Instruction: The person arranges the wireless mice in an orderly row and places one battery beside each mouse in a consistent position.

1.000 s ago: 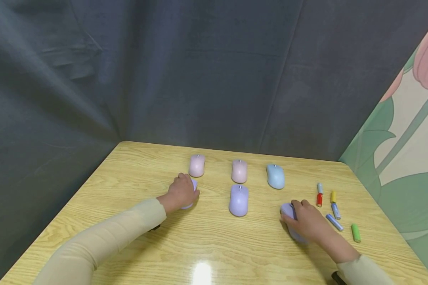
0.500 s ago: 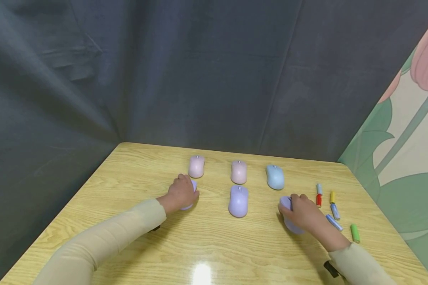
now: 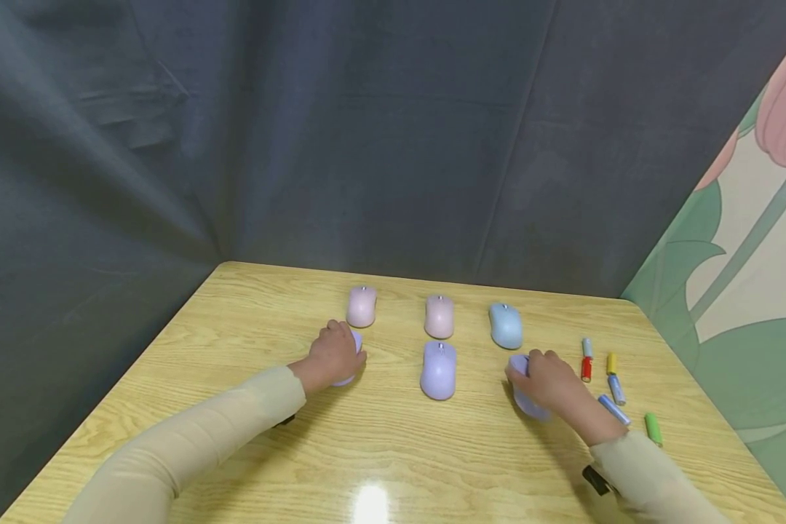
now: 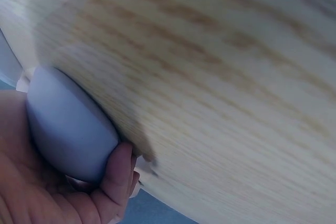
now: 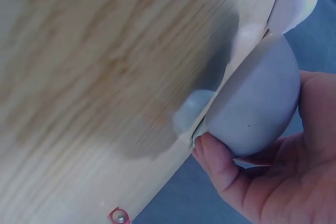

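In the head view my left hand (image 3: pixel 335 352) grips a purple mouse (image 3: pixel 356 340) by its sides, left of centre; the hand covers most of it. The left wrist view shows fingers curled round that mouse (image 4: pixel 71 124). My right hand (image 3: pixel 553 382) grips another purple mouse (image 3: pixel 529 402), which lies tilted under the palm at the right. The right wrist view shows thumb and fingers round this mouse (image 5: pixel 257 98). Between the hands lies a third purple mouse (image 3: pixel 438 370), untouched.
Behind are two pink mice, one at left (image 3: pixel 362 306) and one at centre (image 3: pixel 439 317), and a blue mouse (image 3: pixel 506 325). Right of my right hand lie several batteries, among them a red one (image 3: pixel 586 369) and a green one (image 3: pixel 653 429). A dark curtain (image 3: pixel 367 145) hangs behind the table.
My right hand has moved away from me and slightly left, with the purple mouse in its grip. The left hand and its mouse have stayed in place.
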Motion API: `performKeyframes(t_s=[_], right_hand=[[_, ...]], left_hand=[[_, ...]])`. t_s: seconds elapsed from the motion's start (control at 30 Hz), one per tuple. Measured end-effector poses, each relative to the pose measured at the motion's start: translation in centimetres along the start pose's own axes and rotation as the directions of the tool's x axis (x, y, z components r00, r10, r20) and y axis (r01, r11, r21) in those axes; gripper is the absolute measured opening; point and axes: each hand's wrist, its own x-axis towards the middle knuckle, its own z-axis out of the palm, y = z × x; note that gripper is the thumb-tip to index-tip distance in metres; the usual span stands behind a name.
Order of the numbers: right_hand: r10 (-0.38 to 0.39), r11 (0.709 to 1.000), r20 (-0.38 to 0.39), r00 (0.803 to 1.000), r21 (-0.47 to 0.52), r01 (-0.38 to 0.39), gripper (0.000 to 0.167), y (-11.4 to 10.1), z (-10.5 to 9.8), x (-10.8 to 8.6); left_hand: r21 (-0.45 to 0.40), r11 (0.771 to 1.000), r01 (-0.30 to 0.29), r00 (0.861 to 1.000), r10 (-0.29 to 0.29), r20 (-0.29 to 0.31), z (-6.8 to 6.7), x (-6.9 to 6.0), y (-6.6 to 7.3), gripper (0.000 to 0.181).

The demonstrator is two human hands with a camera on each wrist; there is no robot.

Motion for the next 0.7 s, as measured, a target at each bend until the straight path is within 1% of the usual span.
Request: performKeyframes(t_s=[0.27,0.4,0.63,0.7], right_hand=[[0.015,1.0,0.023,1.0,-0.014,-0.015,0.058,0.1,0.5,1.0],[0.016,1.0,0.037,0.999,-0.016,-0.015,0.059,0.1,0.6,1.5],[0.038,0.999,0.06,0.997,-0.018,-0.037,0.058,0.0,0.8,1.8],[0.04,0.999,0.062,0.997,-0.021,-0.039,0.057,-0.1,0.8,1.9]], left_hand=[[-0.013,1.0,-0.003,1.0,0.003,-0.007,0.0,0.0,0.1,0.064],[-0.002,1.0,0.001,1.0,-0.001,-0.011,0.0,0.0,0.1,0.064],[-0.013,1.0,0.003,1.0,-0.003,-0.005,0.0,0.0,0.1,0.064],[-0.003,1.0,-0.003,1.0,0.003,-0.006,0.0,0.0,0.0,0.064]])
